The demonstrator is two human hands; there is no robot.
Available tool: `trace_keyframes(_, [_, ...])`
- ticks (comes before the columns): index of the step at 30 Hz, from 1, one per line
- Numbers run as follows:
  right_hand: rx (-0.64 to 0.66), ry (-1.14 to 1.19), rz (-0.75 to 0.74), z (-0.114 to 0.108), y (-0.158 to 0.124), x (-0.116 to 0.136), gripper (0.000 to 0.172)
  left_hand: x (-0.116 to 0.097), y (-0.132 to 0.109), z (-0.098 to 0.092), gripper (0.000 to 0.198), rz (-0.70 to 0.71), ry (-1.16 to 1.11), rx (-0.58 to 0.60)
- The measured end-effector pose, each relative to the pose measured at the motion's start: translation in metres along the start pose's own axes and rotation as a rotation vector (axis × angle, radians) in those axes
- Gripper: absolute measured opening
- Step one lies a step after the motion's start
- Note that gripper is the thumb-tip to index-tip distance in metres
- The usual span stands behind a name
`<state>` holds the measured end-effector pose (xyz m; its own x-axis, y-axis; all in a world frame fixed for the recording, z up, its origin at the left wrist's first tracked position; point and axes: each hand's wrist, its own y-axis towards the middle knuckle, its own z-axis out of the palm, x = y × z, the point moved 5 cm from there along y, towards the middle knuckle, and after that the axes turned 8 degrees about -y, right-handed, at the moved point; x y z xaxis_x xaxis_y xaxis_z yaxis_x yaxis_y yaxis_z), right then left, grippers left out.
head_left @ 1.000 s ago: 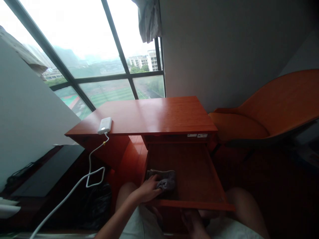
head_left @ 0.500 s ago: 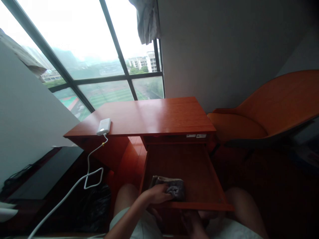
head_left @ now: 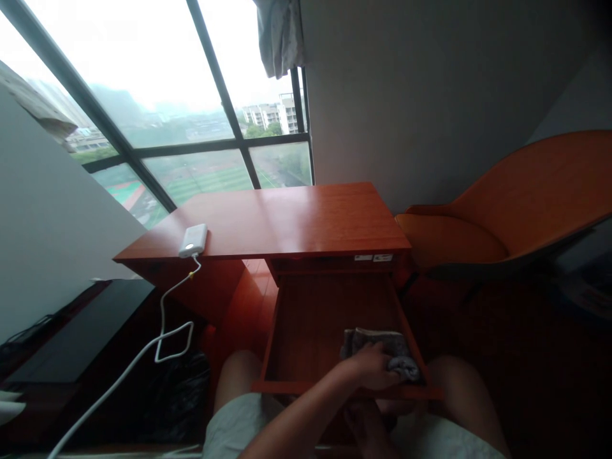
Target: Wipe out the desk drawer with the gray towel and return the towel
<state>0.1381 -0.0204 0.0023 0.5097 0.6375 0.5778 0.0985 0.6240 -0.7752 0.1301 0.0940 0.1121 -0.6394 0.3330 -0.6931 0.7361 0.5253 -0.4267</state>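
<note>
White boxy device [head_left: 193, 240], marked by a bright round spot; a white cable [head_left: 119, 378], banded by a yellow tie [head_left: 191, 275], leaves its near end and loops below it. Behind the device: a large dark-framed window [head_left: 184, 150], with a green sports field [head_left: 205, 185] and pale buildings [head_left: 288, 115] visible outside. Above and right of the device, a pale curtain [head_left: 281, 41]. Far right of the device — an orange chair [head_left: 521, 204] near a grey wall [head_left: 406, 95]. Lower left of the device — black cords [head_left: 36, 335] beside a grey panel [head_left: 95, 331].
</note>
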Motion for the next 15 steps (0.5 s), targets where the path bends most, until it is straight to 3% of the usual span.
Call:
trace_keyframes(4, [-0.017, 0.032, 0.023, 0.002, -0.003, -0.008, 0.023, -0.005, 0.002, -0.002, 0.052, 0.03, 0.101, -0.122])
trace_keyframes(9, [-0.04, 0.101, 0.052, 0.008, 0.014, -0.021, 0.014, -0.001, 0.001, -0.012, 0.062, 0.034, 0.251, -0.247])
trace_keyframes(15, [-0.032, 0.215, 0.091, 0.013, 0.02, -0.028, 0.026, 0.019, 0.032, -0.04, 0.073, -0.05, 0.314, -0.363])
